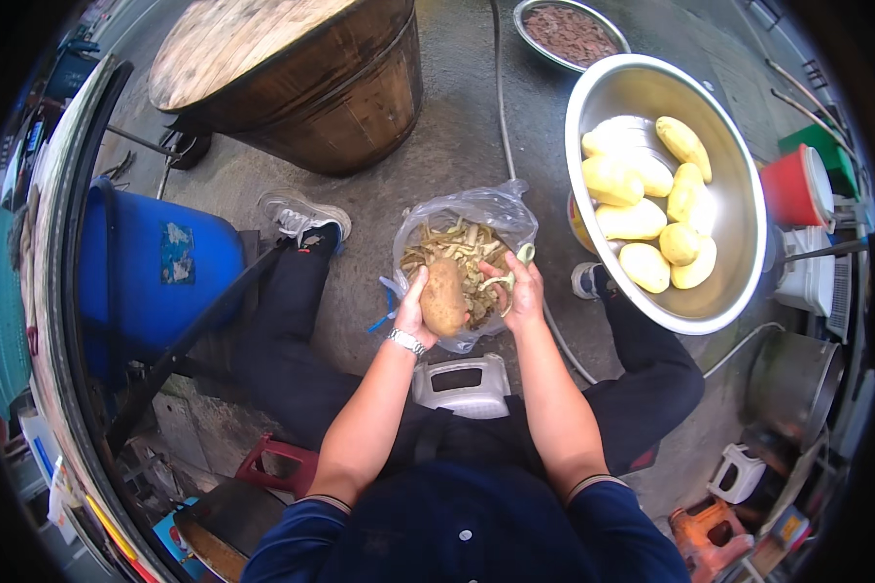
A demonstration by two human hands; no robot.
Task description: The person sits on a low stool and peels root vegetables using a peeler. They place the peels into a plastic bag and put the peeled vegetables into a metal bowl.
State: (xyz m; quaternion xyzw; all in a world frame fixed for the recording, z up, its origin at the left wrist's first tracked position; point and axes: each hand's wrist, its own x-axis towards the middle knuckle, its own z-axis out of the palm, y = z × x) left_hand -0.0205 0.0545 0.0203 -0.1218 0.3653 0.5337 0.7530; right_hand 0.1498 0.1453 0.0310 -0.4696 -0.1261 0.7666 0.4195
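Observation:
My left hand (416,317) grips a large brown potato (443,295), its skin still on where it faces me. In my right hand (523,295) is a pale green-white peeler (526,253), apart from the potato; its head is partly hidden by my fingers. Below both hands lies an open clear plastic bag (417,226) on the ground, heaped with potato peelings (467,237). Up and to the right, a steel basin (729,306) holds several peeled yellow potatoes (631,220).
A wooden barrel (335,102) stands ahead to the left, a blue plastic drum (160,262) at the left. Behind the steel basin sits a bowl of reddish-brown pieces (569,36). A hose (502,95) crosses the ground. A white plastic stool (459,397) is between my legs.

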